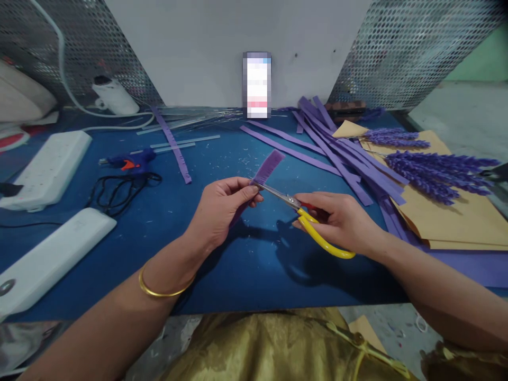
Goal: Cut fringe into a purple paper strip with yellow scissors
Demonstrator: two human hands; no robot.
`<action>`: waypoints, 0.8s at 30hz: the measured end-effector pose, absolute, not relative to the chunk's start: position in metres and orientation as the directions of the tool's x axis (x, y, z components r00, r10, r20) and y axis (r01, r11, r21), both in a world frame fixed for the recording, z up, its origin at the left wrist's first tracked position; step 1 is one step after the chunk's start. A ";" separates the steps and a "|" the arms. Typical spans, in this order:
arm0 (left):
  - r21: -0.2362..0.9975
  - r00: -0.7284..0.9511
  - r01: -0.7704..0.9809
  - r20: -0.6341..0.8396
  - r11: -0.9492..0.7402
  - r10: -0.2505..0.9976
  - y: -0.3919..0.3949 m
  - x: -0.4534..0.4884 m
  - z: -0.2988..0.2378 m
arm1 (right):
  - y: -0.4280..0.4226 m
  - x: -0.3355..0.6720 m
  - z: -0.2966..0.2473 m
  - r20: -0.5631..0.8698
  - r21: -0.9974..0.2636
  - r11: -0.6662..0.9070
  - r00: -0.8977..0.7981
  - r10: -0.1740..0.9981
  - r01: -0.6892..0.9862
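Note:
Pinched between the thumb and fingers of my left hand [226, 206] is a purple paper strip [270, 166], its upper end sticking up with a row of fine fringe cuts along one edge. My right hand [341, 217] grips scissors [317, 233] with yellow handles, one part near the fingers looking red. The scissor blades reach left to the strip's edge, right beside my left fingertips. How far the blades are parted is too small to tell. The strip's lower part is mostly hidden behind my left hand.
Several purple strips [317, 137] lie at the back right, near purple lavender stems [432, 172] on tan paper [468, 222]. A glue gun [133, 159] with a black cord, a power strip [51, 164] and a white case [59, 259] occupy the left. A phone [257, 84] stands at the back.

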State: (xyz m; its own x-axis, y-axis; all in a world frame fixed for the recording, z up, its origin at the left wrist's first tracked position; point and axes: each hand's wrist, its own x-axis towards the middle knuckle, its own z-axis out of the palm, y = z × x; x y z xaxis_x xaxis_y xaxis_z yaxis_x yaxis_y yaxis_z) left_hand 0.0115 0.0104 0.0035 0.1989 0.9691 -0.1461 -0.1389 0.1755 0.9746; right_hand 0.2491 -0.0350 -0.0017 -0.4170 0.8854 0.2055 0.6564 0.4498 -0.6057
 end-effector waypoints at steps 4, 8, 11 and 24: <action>0.975 0.189 -0.138 -0.146 0.174 0.971 0.010 0.012 0.005 | -0.035 0.249 -0.001 0.202 -0.622 0.442 -0.413 0.888 0.646; 0.971 0.181 -0.153 -0.153 0.182 0.971 0.010 0.013 0.006 | -0.035 0.249 -0.002 0.202 -0.632 0.425 -0.391 0.898 0.648; 0.976 0.171 -0.147 -0.136 0.162 0.976 0.009 0.012 0.006 | -0.035 0.249 -0.004 0.206 -0.629 0.419 -0.380 0.902 0.655; 0.953 0.213 -0.178 -0.205 0.244 0.955 0.011 0.010 0.010 | -0.037 0.247 0.002 0.065 -0.778 0.294 -0.393 0.917 0.556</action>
State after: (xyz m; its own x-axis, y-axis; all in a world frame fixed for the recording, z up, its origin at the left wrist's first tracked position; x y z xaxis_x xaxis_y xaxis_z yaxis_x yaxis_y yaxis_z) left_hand 0.0103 0.0114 0.0101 0.2134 0.9552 -0.2049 -0.1781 0.2442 0.9532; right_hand 0.2468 -0.0368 0.0022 -0.3928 0.9173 0.0654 0.5559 0.2935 -0.7777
